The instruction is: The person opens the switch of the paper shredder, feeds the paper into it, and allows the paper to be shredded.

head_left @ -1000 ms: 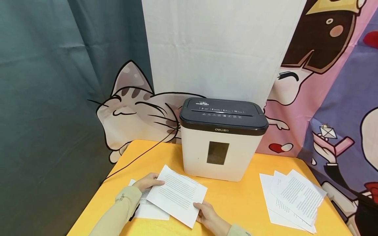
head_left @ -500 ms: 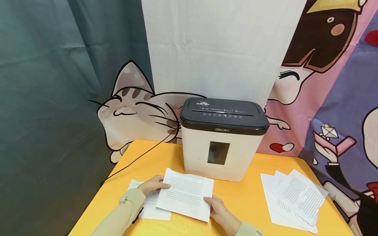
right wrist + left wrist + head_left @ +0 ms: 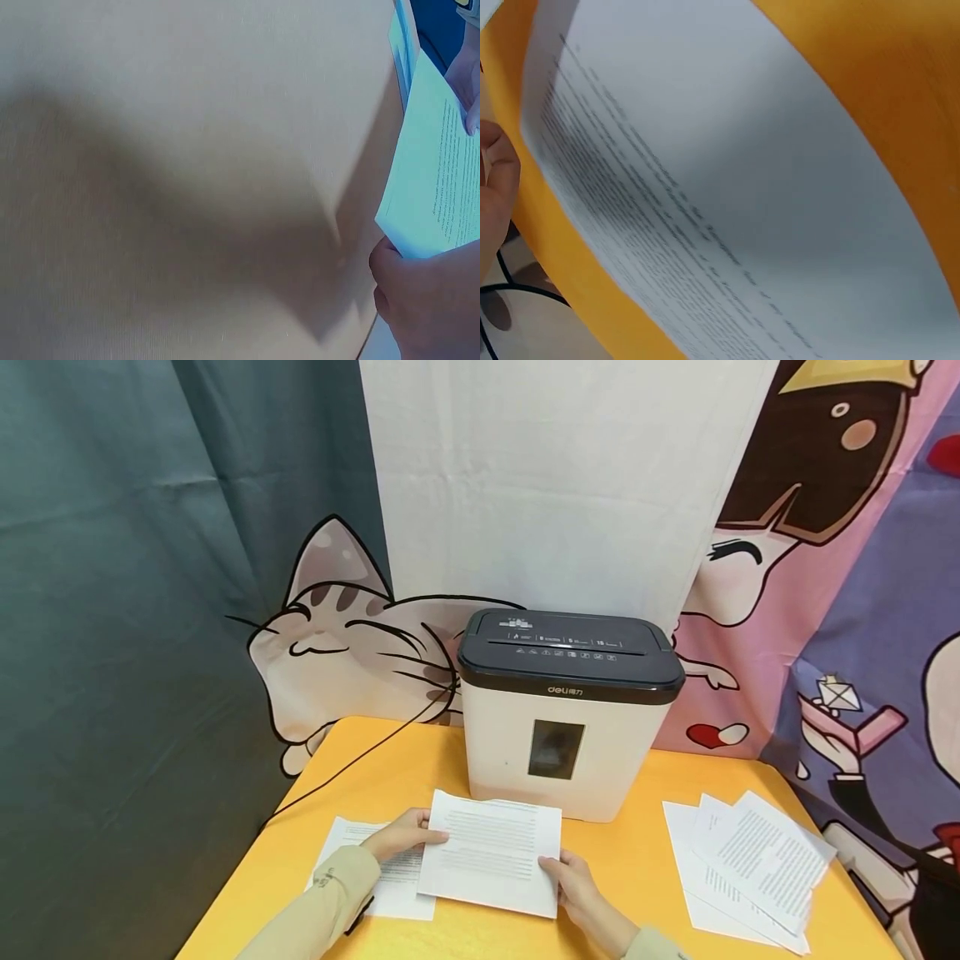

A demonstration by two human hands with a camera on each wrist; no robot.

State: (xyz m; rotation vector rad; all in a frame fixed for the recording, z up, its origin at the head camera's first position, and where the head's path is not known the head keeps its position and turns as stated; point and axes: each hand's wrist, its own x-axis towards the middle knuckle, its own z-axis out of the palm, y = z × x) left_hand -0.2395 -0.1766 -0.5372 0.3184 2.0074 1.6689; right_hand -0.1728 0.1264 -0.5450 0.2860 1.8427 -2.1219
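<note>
Both hands hold a printed sheet of paper [image 3: 491, 856] in front of the shredder. The left hand [image 3: 405, 835] pinches its left edge, thumb on top. At the right edge the right hand [image 3: 576, 881] grips it, its thumb over the print. In the right wrist view the held paper [image 3: 431, 172] casts a shadow on the table. Under the left forearm lies another printed sheet [image 3: 401, 893], partly covered; in the left wrist view that sheet [image 3: 780, 172] fills most of the picture. The paper shredder [image 3: 558, 727], white with a dark top and a slot, stands behind.
Several printed sheets [image 3: 750, 868] lie fanned out at the right of the yellow table [image 3: 630, 893]. A black cord [image 3: 352, 760] runs over the table's left side toward the shredder. Printed cartoon curtains [image 3: 555, 485] hang behind.
Both hands have carried the held sheet a little to the right. It has turned from a slant to nearly level with the table's front. The lower left sheet is more uncovered.
</note>
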